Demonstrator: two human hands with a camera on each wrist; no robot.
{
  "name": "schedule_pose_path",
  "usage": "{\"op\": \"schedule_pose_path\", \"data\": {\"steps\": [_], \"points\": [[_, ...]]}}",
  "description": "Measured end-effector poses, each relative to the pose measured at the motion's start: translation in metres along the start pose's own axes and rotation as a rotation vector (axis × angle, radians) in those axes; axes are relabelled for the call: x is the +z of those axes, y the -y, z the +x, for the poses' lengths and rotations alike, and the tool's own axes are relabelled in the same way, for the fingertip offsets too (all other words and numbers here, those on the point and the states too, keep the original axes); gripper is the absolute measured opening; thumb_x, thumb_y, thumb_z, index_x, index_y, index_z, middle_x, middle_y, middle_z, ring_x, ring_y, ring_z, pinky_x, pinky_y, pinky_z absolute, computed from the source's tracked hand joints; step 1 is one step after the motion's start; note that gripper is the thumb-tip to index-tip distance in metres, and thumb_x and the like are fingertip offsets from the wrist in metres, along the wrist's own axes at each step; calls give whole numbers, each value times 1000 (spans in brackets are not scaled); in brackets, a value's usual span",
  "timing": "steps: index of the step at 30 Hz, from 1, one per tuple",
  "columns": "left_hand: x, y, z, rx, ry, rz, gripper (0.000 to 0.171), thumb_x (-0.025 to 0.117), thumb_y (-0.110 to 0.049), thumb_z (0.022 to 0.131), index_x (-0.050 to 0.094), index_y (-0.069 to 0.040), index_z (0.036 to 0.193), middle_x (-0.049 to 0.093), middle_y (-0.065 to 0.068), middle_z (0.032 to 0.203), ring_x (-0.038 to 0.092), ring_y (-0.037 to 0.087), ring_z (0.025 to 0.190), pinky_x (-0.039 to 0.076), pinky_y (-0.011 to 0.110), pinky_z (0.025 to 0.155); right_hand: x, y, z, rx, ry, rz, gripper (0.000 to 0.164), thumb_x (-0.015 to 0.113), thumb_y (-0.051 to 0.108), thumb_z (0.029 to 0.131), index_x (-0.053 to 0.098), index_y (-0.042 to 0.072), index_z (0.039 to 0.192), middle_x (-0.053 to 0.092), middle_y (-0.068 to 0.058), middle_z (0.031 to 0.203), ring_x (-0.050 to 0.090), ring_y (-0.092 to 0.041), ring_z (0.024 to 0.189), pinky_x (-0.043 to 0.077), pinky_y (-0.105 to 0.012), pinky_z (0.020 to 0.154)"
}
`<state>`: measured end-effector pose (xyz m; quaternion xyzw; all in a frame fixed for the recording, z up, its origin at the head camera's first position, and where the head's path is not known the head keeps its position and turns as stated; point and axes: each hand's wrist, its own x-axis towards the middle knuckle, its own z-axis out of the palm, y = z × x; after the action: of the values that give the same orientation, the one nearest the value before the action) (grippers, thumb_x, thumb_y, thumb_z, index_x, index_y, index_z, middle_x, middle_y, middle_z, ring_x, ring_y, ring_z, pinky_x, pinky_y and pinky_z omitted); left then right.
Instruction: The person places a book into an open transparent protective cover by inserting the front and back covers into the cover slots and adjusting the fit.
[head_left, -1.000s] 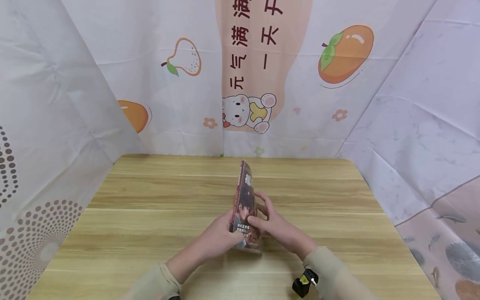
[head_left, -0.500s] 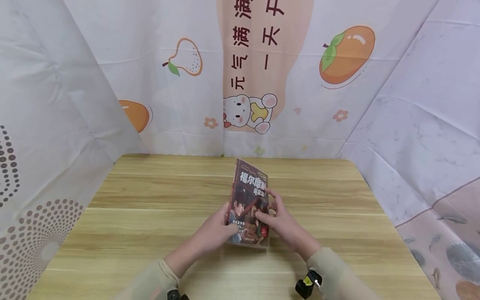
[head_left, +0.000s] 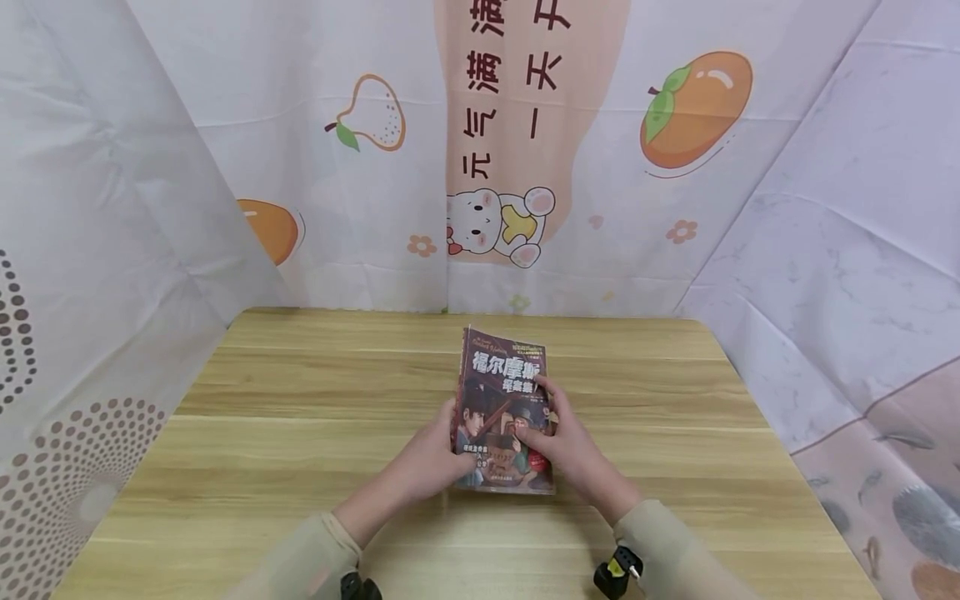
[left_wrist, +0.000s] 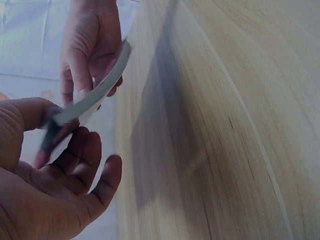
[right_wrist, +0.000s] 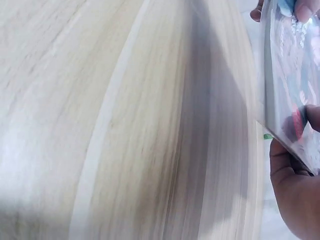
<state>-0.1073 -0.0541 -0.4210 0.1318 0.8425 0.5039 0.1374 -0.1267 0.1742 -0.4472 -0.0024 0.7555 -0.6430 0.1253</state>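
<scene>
A paperback book with a dark red illustrated cover and white Chinese lettering is held up in front of the person, its cover toward the head camera. At its lower left edge the left hand grips it, thumb over the cover and fingers behind. The right hand holds the opposite edge, thumb on the cover. Seen from the left wrist, the page edge of the book bows in a curve above the table. In the right wrist view a glossy clear layer covers the book, and the right hand pinches its edge.
The wood-grain table spreads beneath both hands, with the book's shadow on it. A printed curtain hangs at the back, and patterned cloths stand on both sides. A black wrist device sits at the right sleeve.
The book has turned from nearly spine-on to showing its full front cover, its right side swinging rightward. Both hands keep hold, the right hand shifting slightly right with it.
</scene>
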Motion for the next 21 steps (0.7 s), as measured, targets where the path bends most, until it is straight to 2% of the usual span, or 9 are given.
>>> {"op": "schedule_pose_path", "data": {"steps": [4,7,11,16,21], "points": [[0,6,3,39,-34,84,96,73,-8,74,16,-11,151,61,17,119,59,27,102,49,49,89,0,-3,1,-59,-9,-116,84,72,12,87,22,38,149,33,-10,146,63,-28,96,58,-42,73],[0,11,5,40,-44,141,111,78,-9,73,2,-15,154,61,21,120,59,30,102,49,50,89,0,-5,1,-115,-27,-263,90,75,14,84,19,33,151,33,-13,146,57,-29,105,53,-45,87],[0,18,7,19,-39,166,121,80,-10,71,-7,-20,154,63,23,115,62,30,95,51,49,84,1,-6,0,-165,-43,-408,95,77,18,81,17,31,153,33,-15,145,49,-30,113,43,-50,99],[1,26,8,14,-44,197,128,82,-11,69,-16,-21,152,64,26,111,63,31,89,52,49,79,4,-7,1,-195,-48,-468,96,78,15,80,17,30,154,37,-15,141,53,-27,104,49,-48,93],[3,33,11,9,-36,187,139,84,-7,65,-24,-32,149,61,28,118,63,29,88,54,45,75,9,-10,1,-182,-42,-498,100,77,9,80,14,29,154,40,-15,133,57,-19,83,57,-32,72]]}}
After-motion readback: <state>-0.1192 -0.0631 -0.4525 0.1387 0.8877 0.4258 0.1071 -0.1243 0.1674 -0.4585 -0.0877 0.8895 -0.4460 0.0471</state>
